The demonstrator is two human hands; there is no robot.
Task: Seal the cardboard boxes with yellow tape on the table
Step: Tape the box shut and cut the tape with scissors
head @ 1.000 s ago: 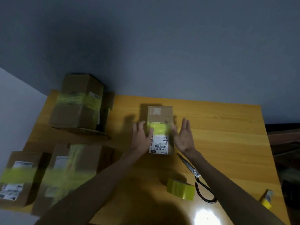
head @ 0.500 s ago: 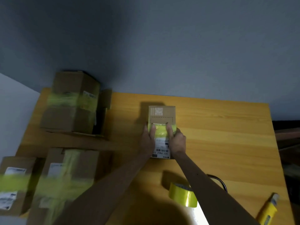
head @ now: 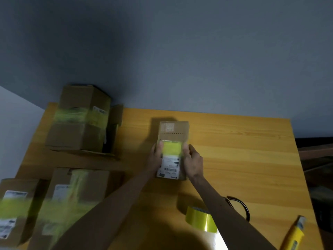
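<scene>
My left hand (head: 156, 156) and right hand (head: 194, 160) clasp the small box (head: 174, 131), pressing its tape strip (head: 172, 148); left boxes (head: 77, 123) already taped.

Gripping small brown cardboard box (head: 173, 131) on wooden surface (head: 243, 159) with left hand (head: 154, 158) and right hand (head: 194, 162), thumbs on yellow tape strip (head: 172, 148).

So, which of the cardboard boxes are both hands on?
The small brown cardboard box in the middle; the larger boxes at the left stand untouched.

We found the small box (head: 173, 131) matt cardboard, the tape roll (head: 202, 222) glossy plastic, the table (head: 243, 159) smooth grained wood.
</scene>
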